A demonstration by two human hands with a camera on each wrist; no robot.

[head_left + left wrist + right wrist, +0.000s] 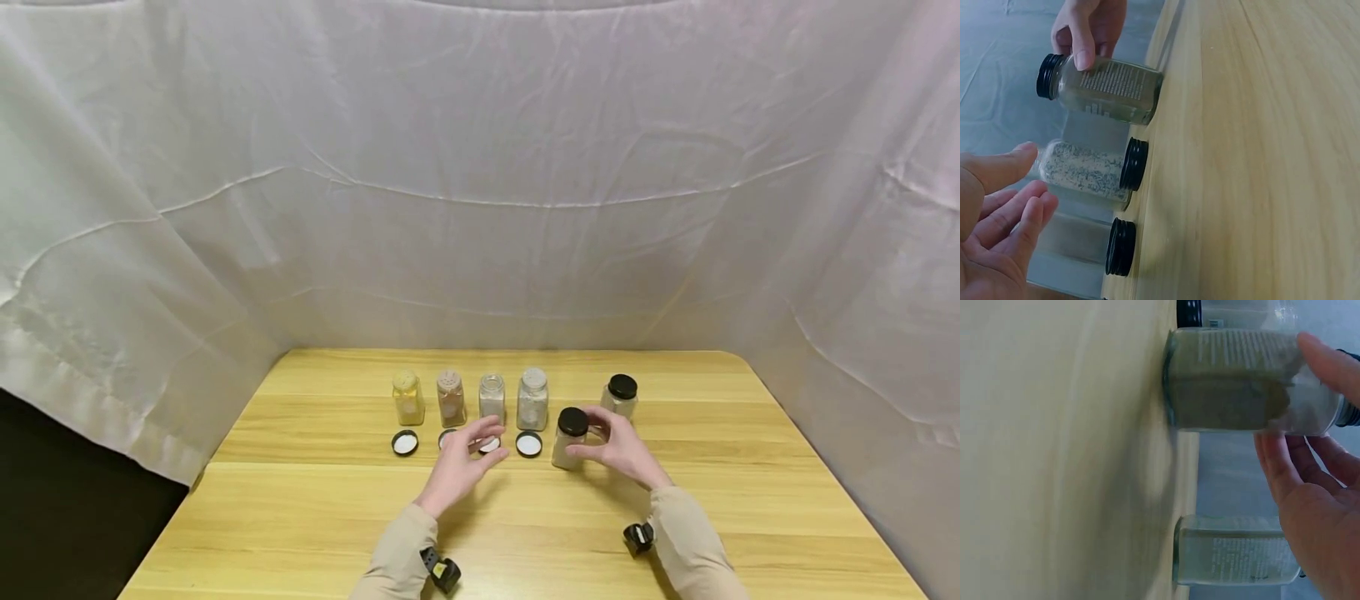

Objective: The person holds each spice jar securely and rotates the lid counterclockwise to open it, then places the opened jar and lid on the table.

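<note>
My right hand (624,450) grips a glass spice jar (567,451) with a black screw lid, thumb on one side and fingers on the other. In the right wrist view this jar (1229,394) is partly filled with brownish powder, and its base is close to the tabletop. My left hand (459,468) holds nothing; its fingers are relaxed and spread, just left of the held jar. From the head view, it partly covers two upturned lids. The left wrist view shows the left hand (1004,219) in front of a jar of speckled seasoning (1082,169).
Behind the hands stand uncapped jars in a row: yellow (408,403), reddish-brown (452,403), pale (492,398) and speckled (532,406). Upturned black lids lie before them, including a left one (405,442) and a right one (528,443). Another capped jar (619,400) stands back right.
</note>
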